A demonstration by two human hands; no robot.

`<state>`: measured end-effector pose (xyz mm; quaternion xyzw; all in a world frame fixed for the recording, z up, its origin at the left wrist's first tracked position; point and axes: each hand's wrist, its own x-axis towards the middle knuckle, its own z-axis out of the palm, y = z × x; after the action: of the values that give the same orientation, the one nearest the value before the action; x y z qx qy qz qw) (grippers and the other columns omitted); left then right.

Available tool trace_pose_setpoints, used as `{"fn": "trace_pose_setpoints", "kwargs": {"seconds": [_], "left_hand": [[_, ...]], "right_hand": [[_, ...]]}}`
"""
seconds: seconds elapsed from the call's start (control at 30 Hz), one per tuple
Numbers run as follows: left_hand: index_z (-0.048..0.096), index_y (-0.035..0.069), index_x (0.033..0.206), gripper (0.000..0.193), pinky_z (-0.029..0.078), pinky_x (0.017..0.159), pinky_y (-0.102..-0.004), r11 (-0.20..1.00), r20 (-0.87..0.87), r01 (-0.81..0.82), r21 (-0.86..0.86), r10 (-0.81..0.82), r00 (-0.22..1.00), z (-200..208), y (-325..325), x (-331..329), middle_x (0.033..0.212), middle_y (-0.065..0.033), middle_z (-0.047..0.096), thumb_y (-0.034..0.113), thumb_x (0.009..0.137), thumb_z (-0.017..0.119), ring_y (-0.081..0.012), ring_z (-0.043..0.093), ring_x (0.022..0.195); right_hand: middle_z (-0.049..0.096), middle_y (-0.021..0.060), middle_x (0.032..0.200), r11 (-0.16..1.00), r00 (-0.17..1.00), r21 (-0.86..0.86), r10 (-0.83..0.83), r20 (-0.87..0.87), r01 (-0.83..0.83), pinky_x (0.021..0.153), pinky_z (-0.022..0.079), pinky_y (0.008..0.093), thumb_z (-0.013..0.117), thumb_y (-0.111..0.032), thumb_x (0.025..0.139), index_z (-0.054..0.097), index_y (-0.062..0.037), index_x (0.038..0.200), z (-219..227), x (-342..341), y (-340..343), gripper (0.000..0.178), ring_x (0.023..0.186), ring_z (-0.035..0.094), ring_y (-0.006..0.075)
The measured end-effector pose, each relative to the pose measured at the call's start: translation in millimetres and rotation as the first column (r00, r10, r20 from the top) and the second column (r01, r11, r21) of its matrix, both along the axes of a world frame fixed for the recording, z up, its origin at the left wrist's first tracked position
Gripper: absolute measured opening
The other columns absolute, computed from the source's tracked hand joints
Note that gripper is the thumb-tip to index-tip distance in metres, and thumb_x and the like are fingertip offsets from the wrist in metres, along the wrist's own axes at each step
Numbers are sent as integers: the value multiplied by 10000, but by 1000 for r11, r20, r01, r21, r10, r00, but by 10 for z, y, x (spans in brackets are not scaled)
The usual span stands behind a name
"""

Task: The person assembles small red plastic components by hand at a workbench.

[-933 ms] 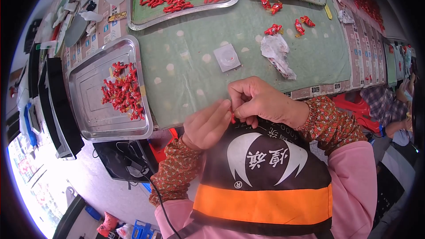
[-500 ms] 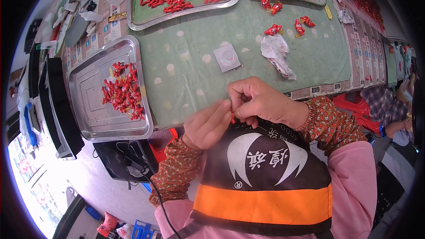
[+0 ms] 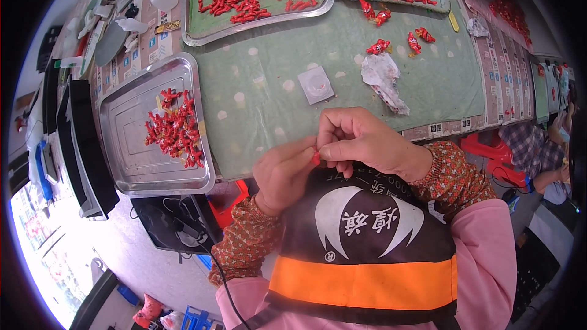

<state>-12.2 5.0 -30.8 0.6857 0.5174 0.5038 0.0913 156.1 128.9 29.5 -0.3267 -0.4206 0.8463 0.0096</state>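
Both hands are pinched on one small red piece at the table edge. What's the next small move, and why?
Probably carry the small red piece left and drop it in the steel tray. The left hand and right hand pinch it together, and that tray already holds a pile of red pieces.

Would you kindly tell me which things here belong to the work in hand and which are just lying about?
In hand: small red piece, pinched between left hand and right hand; steel tray of red pieces.
Lying about: crumpled wrapper, square plastic lid, green mat.
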Motion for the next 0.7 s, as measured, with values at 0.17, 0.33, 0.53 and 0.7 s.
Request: {"fn": "trace_pose_setpoints", "kwargs": {"seconds": [0.17, 0.33, 0.53, 0.7], "left_hand": [[589, 5, 1053, 251, 540, 750, -286, 969, 418, 19, -244, 88, 904, 137, -52, 94, 1049, -135, 674, -61, 833, 690, -210, 671, 906], [559, 6, 1076, 242, 517, 822, -251, 901, 817, 181, -394, 253, 518, 188, -87, 140, 1051, -64, 622, -74, 868, 654, -116, 614, 933], [558, 7, 1078, 209, 536, 816, -242, 838, 861, 316, -445, 302, 410, 275, -69, 96, 1042, -56, 631, -53, 894, 636, -99, 617, 925], [571, 6, 1073, 189, 556, 809, -248, 819, 855, 329, -470, 329, 401, 300, -45, 72, 1030, -55, 640, -46, 901, 628, -102, 628, 925]], "right_hand": [[597, 28, 864, 942, 997, 333, -7, -79, 33, 600, 500, 230, 626, -86, 909, 581, -14, 960, 73, 47, -27, 99, 706, 580, 88], [583, 45, 881, 669, 998, 743, 45, -47, 5, 625, 480, 268, 635, -16, 883, 588, -9, 1000, 148, -5, -48, 126, 717, 587, 121], [587, 101, 853, 446, 995, 892, 26, -98, 76, 608, 463, 310, 667, 9, 840, 592, -18, 971, 50, -36, -73, 153, 709, 610, 212], [611, 109, 806, 441, 996, 895, 22, -87, 68, 611, 471, 341, 678, 18, 834, 599, -5, 934, 34, -47, -68, 129, 707, 623, 246]]}}
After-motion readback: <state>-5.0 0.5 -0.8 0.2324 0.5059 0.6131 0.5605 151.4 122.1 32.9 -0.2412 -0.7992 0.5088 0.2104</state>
